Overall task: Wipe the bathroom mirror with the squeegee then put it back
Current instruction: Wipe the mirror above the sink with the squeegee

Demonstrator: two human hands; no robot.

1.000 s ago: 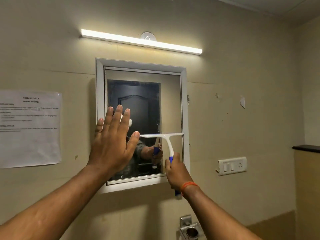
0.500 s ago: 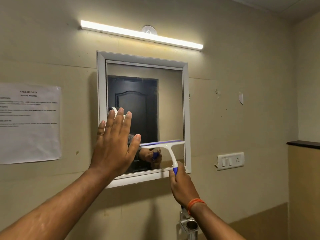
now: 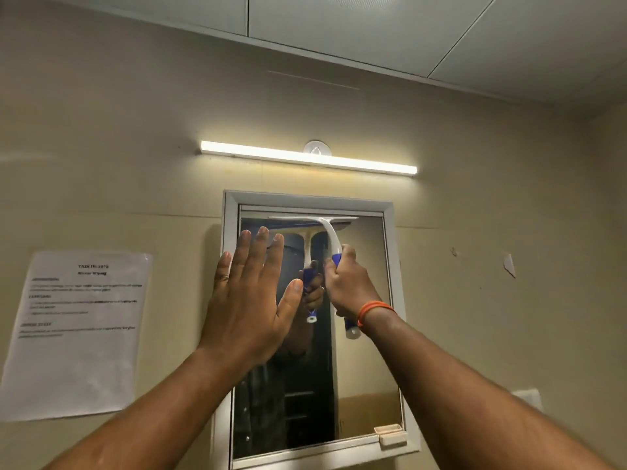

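Head cam view: right hand (image 3: 349,286) is wrapped around the blue grip of the squeegee (image 3: 327,232), blade flat against the mirror (image 3: 359,368) along its top edge. Left hand (image 3: 249,300) is spread flat, fingers straight (at the mirror's left edge). Tube light (image 3: 308,157) glows above, paper notice (image 3: 78,334) taped left.
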